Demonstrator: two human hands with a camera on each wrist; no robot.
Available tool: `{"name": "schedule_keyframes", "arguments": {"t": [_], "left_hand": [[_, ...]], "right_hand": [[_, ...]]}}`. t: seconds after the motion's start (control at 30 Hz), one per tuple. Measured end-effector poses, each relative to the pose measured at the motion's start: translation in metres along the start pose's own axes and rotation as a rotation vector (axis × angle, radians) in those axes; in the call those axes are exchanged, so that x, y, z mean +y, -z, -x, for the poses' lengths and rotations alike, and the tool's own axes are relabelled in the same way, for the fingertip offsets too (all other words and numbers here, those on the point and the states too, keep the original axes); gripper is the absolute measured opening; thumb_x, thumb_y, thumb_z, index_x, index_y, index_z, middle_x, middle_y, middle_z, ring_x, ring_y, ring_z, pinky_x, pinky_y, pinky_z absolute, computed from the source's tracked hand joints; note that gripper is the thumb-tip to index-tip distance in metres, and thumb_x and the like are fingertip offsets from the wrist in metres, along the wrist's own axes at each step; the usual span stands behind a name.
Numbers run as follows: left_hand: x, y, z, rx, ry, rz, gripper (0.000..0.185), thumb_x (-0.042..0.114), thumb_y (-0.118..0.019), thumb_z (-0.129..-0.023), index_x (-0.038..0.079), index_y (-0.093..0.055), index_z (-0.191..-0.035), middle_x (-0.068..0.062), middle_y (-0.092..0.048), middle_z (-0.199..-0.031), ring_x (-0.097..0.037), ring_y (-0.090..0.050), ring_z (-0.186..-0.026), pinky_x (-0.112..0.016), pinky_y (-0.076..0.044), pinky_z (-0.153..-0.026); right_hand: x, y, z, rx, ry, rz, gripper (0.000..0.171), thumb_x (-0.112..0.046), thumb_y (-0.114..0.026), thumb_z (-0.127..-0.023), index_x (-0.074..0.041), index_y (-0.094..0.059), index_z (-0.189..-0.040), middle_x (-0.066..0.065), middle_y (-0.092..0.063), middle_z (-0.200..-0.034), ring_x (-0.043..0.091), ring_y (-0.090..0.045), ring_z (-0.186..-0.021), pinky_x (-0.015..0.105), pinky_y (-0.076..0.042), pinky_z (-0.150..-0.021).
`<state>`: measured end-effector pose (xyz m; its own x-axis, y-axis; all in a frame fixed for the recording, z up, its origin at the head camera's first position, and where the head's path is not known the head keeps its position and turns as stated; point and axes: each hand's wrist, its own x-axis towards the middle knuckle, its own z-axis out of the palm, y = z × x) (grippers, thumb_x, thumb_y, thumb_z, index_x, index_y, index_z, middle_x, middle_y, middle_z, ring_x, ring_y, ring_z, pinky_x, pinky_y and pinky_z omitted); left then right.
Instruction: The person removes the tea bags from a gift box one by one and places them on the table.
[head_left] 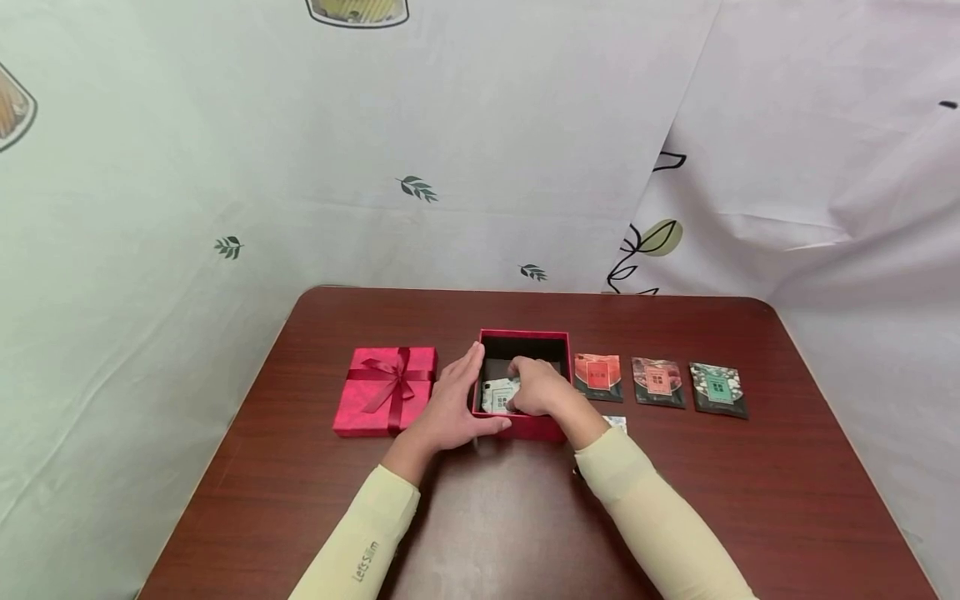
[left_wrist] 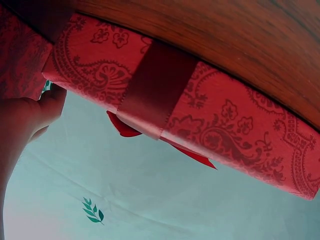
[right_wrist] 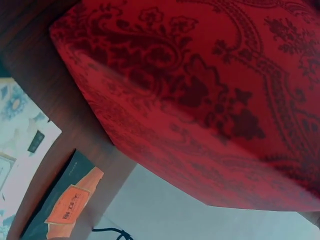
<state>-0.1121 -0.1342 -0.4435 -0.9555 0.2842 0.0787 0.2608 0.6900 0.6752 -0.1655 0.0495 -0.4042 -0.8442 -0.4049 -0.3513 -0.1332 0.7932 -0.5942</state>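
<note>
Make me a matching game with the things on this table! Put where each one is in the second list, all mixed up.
Things:
1 lid with bow
2 open red box
3 orange packet
4 green packet

Places:
a far right of the row
b between the two hands
c left of the left hand
d just right of the box

Pairs: 1-c, 2-b, 3-d, 4-a

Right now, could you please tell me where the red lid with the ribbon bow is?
In the head view, the red lid with the ribbon bow lies on the brown table, just left of the left hand and the open red box.
</note>
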Motion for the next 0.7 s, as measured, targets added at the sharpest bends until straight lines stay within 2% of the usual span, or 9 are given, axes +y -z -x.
{"name": "schedule_keyframes", "arguments": {"t": [0.37,0.7], "left_hand": [[-0.0008,-0.0007,-0.0004,-0.008,-0.002,-0.013,0.117,0.054,-0.082,-0.075,0.015,-0.014,-0.162,0.003,-0.012,-0.166,-0.031,-0.021,-0.145,-0.061,-0.027,-0.109],[-0.001,-0.0004,0.0004,-0.014,-0.001,-0.02,0.117,0.054,-0.082,-0.075,0.013,-0.014,-0.162,0.004,-0.01,-0.166,-0.031,-0.021,-0.145,-0.059,-0.026,-0.11]], "right_hand": [[0.001,-0.0051,-0.0046,0.017,0.04,-0.08,0.042,0.003,-0.076,-0.076,-0.004,-0.066,-0.116,0.009,-0.063,-0.098,0.023,-0.057,-0.084,0.032,-0.051,-0.067],[0.0034,0.0011,0.002,0.104,0.045,-0.135,0.044,0.002,-0.078,-0.076,-0.007,-0.067,-0.118,0.008,-0.064,-0.099,0.023,-0.057,-0.082,0.034,-0.052,-0.068]]}}
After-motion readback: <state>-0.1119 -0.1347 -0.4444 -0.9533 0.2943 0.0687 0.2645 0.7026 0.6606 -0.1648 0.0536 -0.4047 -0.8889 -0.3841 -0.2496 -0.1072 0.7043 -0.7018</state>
